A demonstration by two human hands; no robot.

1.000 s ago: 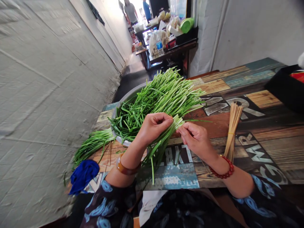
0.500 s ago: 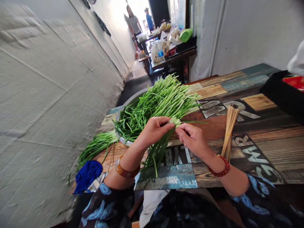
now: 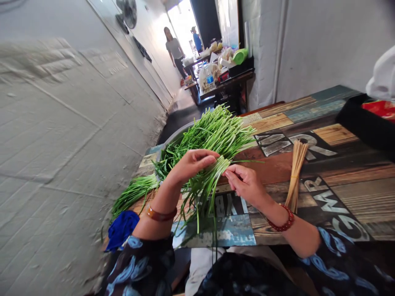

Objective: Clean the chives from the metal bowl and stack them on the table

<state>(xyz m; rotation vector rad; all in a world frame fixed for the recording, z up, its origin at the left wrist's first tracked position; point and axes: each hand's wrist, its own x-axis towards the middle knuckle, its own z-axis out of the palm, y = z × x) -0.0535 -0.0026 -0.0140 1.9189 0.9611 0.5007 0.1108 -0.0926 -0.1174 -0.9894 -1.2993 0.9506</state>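
My L hand [image 3: 194, 164] & R hand [image 3: 245, 183] at the greens bunch [image 3: 212, 181]

My L hand arches at the bunch's upper L side, thumb and forefinger extended near the pale cut ends — other fingers hidden, so can't tell how tightly they're closed. On my R, thumb and forefinger are pressed together at the opp. edge; whatever's pinched is too small to tell.

The greens bunch is betw. my 2 hands, above the table [image 3: 271, 205]: slim, whitish tops, flat darker leaves fanning loosely down.

Just behind, a round grey basin [image 3: 180, 131] w/ a smooth rim carries a tangled heap of greens [image 3: 219, 133]. To the R, thin straight tan sticks [image 3: 296, 172] — banded mid-length. To the L, a 2nd bunch [image 3: 134, 192] & crumpled blue cloth [image 3: 122, 230]. Tabletop's patchwork plank pattern, w/ block letters.
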